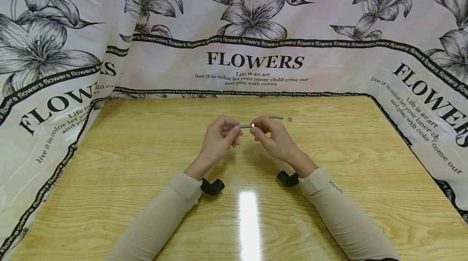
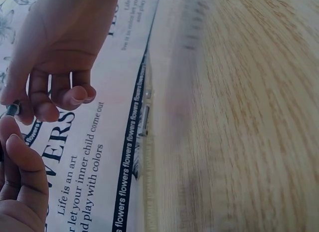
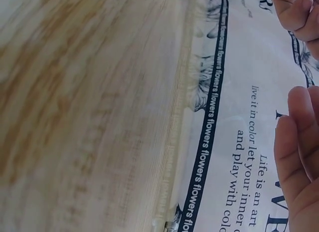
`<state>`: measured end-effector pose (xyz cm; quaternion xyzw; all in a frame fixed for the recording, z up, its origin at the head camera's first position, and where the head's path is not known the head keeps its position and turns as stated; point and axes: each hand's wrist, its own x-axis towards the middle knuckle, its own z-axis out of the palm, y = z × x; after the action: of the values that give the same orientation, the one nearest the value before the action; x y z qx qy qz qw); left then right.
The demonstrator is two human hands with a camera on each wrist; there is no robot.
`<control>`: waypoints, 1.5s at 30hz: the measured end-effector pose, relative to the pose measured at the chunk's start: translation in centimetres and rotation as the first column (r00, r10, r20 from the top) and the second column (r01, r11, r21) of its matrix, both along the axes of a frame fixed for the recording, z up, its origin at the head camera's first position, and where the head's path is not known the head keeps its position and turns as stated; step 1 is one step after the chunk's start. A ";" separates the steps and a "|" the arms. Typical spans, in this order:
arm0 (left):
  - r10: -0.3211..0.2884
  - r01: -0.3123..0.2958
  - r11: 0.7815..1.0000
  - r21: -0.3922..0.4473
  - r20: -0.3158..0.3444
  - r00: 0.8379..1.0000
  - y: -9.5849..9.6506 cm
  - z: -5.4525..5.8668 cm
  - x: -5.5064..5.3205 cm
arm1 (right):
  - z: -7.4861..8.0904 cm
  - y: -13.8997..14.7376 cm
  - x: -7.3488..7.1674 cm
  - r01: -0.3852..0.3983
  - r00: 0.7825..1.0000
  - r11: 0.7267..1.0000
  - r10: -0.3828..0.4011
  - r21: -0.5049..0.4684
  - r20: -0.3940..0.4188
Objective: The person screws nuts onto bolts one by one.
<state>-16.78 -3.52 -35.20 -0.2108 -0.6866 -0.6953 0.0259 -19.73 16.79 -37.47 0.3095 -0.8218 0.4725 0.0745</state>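
Note:
A slim metal bolt is held level above the table between both hands. My left hand pinches its left end with thumb and fingertips. At the other end, the thumb and forefinger of my right hand grip a bright tip; whether that is the bolt's head or a nut, I cannot tell. In the left wrist view only a short piece of the held bolt shows between the fingertips. The right wrist view does not show the bolt, just parts of both hands.
A second bolt lies on the wooden table behind my right hand, with a loose nut to its right. Floral printed sheeting borders the table at the back and both sides. Black wrist-worn pieces sit under the cuffs.

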 end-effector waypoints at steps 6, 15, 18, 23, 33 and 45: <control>-0.010 0.010 1.000 -0.005 -0.003 1.000 0.0 0.0 0.0 | 0.1 0.2 0.0 0.017 1.000 1.000 -0.018 0.024 0.022; -0.006 0.006 1.000 0.015 0.010 1.000 -0.1 -2.3 -1.4 | 0.0 0.3 0.0 0.000 1.000 1.000 0.000 -0.015 -0.009; -0.003 0.003 1.000 0.015 0.004 1.000 0.0 -2.5 -1.5 | 0.0 0.2 0.0 -0.014 0.999 1.000 0.013 -0.025 -0.045; -0.008 0.008 1.000 0.017 -0.022 1.000 0.0 -2.7 -1.5 | 0.0 0.0 0.0 -0.002 0.998 1.000 0.001 -0.015 -0.069; -0.005 0.005 1.000 0.009 -0.032 0.999 0.0 -2.6 -1.4 | -0.1 0.2 0.0 0.011 1.000 1.000 -0.011 0.019 0.022; -0.004 0.004 1.000 0.006 -0.028 1.000 0.0 -2.6 -1.5 | 0.0 0.2 0.0 -0.004 1.000 1.000 0.004 -0.008 -0.005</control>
<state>-18.25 -3.54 -37.82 -0.2220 -0.6838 -0.6943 0.0347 -19.74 16.94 -37.44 0.3119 -0.8192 0.4750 0.0769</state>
